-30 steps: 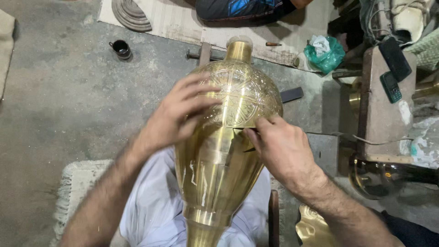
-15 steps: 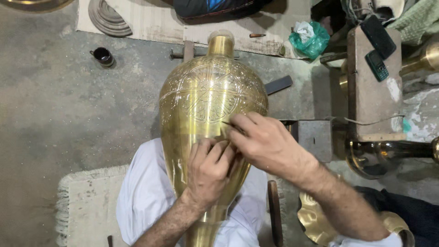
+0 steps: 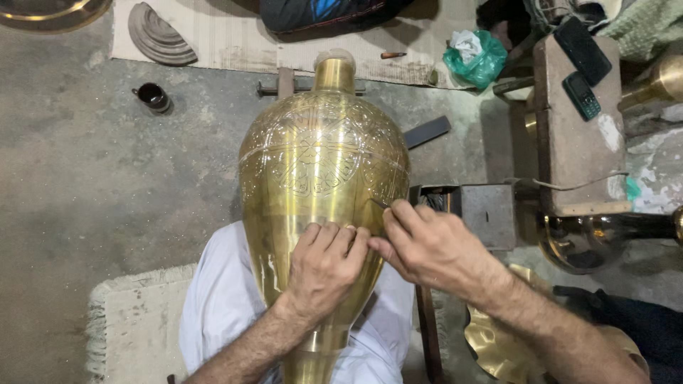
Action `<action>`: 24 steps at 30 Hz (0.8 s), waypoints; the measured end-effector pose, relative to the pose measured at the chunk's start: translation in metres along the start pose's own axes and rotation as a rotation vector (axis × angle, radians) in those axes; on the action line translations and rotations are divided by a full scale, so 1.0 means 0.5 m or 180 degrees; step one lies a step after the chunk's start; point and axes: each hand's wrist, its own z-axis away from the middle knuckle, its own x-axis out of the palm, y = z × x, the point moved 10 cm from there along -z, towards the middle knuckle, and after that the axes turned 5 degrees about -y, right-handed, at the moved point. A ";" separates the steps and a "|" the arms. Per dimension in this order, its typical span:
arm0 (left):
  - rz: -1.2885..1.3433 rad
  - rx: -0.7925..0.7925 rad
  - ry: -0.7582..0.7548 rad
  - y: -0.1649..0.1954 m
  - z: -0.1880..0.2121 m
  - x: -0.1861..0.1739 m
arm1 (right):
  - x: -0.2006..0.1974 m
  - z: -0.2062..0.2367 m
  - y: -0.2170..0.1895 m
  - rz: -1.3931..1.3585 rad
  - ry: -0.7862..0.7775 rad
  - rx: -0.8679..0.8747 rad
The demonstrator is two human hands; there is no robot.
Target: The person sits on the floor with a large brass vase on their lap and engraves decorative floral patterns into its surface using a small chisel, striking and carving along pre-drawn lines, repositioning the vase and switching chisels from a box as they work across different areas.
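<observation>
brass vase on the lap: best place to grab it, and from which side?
Grip the vase at its narrow neck, coming from the far end. The belly is too wide and smooth for one hand; the neck is slim and clear of the left hand and right hand.

Big brass vase (image 3: 320, 163) lies tilted across the lap, neck pointing away. Engraved bands w/ patterns round its shoulder.
</observation>
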 end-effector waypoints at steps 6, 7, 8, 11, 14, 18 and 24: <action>0.0062 0.0634 -0.0407 -0.003 0.017 0.021 | 0.026 0.033 -0.044 -0.0351 -0.0269 0.0631; 0.0120 0.0753 -0.0415 -0.008 0.017 0.020 | 0.018 0.030 -0.053 -0.0479 -0.0247 0.0714; 0.0177 0.0865 -0.0418 -0.014 0.016 0.019 | 0.021 0.025 -0.055 -0.0704 -0.0402 0.0881; 0.0430 0.1126 -0.0914 -0.034 0.018 0.045 | 0.028 0.011 -0.056 -0.1386 -0.0835 0.1367; 0.0880 0.1390 -0.0618 -0.048 -0.001 0.032 | 0.022 -0.004 -0.041 -0.1972 -0.0911 0.1590; 0.1257 0.1397 -0.0951 -0.068 -0.019 0.049 | 0.002 -0.010 -0.007 -0.2219 -0.0718 0.1505; 0.1425 0.1366 -0.1037 -0.085 -0.040 0.038 | -0.062 -0.015 -0.061 -0.0902 -0.0529 -0.0273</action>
